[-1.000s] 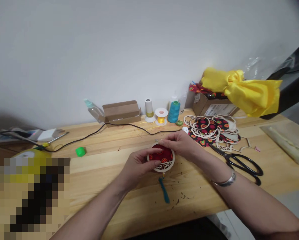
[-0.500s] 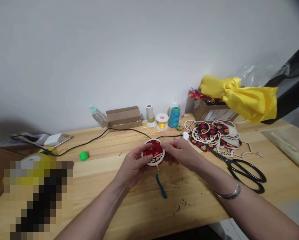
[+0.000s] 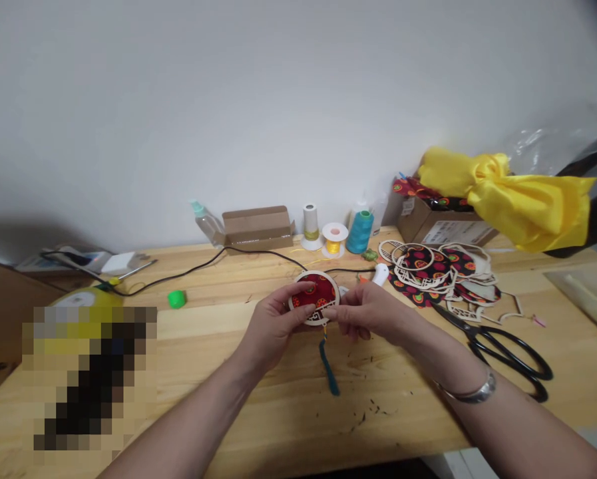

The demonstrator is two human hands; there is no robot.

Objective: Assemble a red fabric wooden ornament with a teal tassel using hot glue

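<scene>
A round ornament (image 3: 323, 290) with a pale cut-out wooden frame and red patterned fabric is held upright above the table. My left hand (image 3: 277, 318) grips its left side, thumb across the front. On the right, my right hand (image 3: 365, 311) pinches the lower right edge, thumb at the lattice; its other fingers are curled and partly hidden. A teal tassel (image 3: 329, 369) hangs from the bottom of the ornament on a yellow cord. Just beyond my right hand lies a white-handled tool (image 3: 381, 273), mostly covered by the hand.
Large black scissors (image 3: 502, 346) lie to the right, near a pile of wooden frames and fabric pieces (image 3: 428, 269). Thread spools (image 3: 361, 233), an open cardboard box (image 3: 258, 229) and a spray bottle (image 3: 205, 223) line the wall. A black cable (image 3: 193, 269) crosses the table; a green cap (image 3: 177, 299) sits left.
My right hand has slid from the ornament's upper right edge down to its lower right. The whole view has shifted slightly, moving the table things rightward in the picture.
</scene>
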